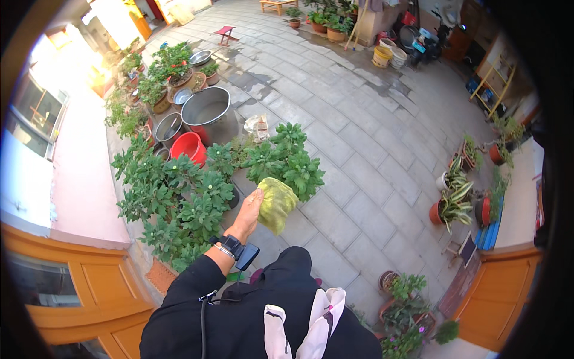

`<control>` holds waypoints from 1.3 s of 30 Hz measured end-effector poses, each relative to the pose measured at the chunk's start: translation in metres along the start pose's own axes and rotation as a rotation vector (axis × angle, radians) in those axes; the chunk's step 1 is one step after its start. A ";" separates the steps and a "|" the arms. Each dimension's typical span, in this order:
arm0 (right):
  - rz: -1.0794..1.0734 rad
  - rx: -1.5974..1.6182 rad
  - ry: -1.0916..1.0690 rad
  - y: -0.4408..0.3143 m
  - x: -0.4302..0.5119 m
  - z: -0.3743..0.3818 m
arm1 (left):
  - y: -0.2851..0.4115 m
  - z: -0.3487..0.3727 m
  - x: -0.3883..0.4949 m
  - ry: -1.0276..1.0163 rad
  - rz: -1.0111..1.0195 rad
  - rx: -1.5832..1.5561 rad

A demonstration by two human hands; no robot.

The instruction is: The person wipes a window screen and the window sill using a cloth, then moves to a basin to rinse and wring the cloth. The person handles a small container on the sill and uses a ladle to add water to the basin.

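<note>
My left hand (248,215) is stretched out in front of me and grips a yellow-green cloth (276,204) by its left edge, thumb on top. The cloth hangs beside a leafy green potted plant (287,161) and partly overlaps it from this view. More large-leaved plants (197,206) stand just left of my forearm. A red plastic bucket (189,149) and a large metal pot (207,107) stand beyond them. My right hand is out of view.
Grey paving slabs (358,179) cover the courtyard. A crumpled bag (257,128) lies beside the large pot. A red folding stool (225,35) stands farther off. Potted plants (453,202) line the right side, and an orange door (85,287) is at my left.
</note>
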State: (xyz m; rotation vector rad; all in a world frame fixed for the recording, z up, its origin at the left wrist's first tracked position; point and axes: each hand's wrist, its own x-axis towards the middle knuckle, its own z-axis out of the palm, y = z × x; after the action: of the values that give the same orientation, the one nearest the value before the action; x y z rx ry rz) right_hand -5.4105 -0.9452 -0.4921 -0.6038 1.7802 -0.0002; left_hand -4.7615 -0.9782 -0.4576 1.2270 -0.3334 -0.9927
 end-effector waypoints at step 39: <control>-1.437 -1.331 -0.039 -1.261 0.505 0.278 | 0.063 0.153 0.495 0.839 0.396 -0.232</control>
State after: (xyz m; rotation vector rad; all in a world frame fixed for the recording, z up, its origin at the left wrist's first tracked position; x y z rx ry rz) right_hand -4.7453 -2.1515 -0.6458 -2.6434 0.7244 0.2141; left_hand -4.5617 -1.4596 -0.4873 1.1954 0.1959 -0.1226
